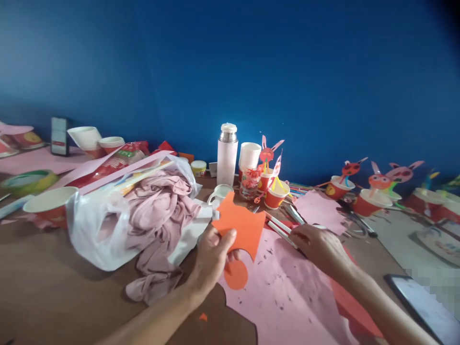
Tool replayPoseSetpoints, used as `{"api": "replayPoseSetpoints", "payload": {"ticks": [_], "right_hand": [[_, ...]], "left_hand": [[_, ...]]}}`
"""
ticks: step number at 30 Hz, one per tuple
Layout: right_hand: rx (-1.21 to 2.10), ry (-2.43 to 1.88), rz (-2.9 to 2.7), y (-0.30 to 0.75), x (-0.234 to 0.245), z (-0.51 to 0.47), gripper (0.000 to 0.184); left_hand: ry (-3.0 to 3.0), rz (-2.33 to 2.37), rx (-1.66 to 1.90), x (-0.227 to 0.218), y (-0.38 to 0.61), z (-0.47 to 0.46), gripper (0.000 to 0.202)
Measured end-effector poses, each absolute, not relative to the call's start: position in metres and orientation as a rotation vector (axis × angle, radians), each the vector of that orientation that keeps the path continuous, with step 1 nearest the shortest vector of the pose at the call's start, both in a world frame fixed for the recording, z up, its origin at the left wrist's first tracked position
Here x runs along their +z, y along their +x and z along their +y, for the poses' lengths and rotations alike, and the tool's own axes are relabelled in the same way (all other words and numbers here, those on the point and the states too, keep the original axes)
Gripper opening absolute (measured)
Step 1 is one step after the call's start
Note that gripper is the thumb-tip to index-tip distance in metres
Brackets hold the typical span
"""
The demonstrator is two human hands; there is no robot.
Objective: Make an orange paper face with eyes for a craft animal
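Observation:
Between the thumb and fingers of my left hand point(213, 251) is a sheet of orange paper point(239, 223) with curved cut-outs along its edges. Just under it, an orange paper circle point(236, 275) shows near the fingertips, over pink paper. My right hand point(318, 244) is low over the table, its fingers bent together at the near ends of two white markers point(278, 227). Whether they grip a marker is hidden by the hand. A large pink paper sheet point(283, 292) with dark scraps lies below both hands. Red paper point(354, 302) lies partly under the right forearm.
A white plastic bag point(104, 235) and pink cloth point(158, 206) lie left. A thermos point(227, 155) stands by the blue wall. Red paper cups point(276, 194) with rabbit-faced figures stand behind and right. A phone or tablet point(420, 306) lies at right; another phone point(59, 136) stands far left.

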State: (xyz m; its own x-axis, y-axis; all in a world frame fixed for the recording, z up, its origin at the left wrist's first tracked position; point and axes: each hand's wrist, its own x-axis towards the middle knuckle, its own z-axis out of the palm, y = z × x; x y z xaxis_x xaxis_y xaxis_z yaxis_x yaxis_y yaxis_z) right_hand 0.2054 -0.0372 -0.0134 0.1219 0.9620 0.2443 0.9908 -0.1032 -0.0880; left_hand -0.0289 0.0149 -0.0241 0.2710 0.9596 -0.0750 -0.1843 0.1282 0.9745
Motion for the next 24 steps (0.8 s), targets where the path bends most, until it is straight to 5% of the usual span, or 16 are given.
{"api": "replayPoseSetpoints", "payload": {"ticks": [8, 24], "right_hand": [[-0.239, -2.163, -2.017, 0.204, -0.038, -0.042, 0.024], [-0.551, -1.709, -2.030, 0.218, -0.051, -0.058, 0.019]], "left_hand": [[1.117, 0.780, 1.251, -0.024, -0.038, 0.027, 0.028], [1.049, 0.953, 0.954, -0.025, -0.028, 0.022, 0.028]]}}
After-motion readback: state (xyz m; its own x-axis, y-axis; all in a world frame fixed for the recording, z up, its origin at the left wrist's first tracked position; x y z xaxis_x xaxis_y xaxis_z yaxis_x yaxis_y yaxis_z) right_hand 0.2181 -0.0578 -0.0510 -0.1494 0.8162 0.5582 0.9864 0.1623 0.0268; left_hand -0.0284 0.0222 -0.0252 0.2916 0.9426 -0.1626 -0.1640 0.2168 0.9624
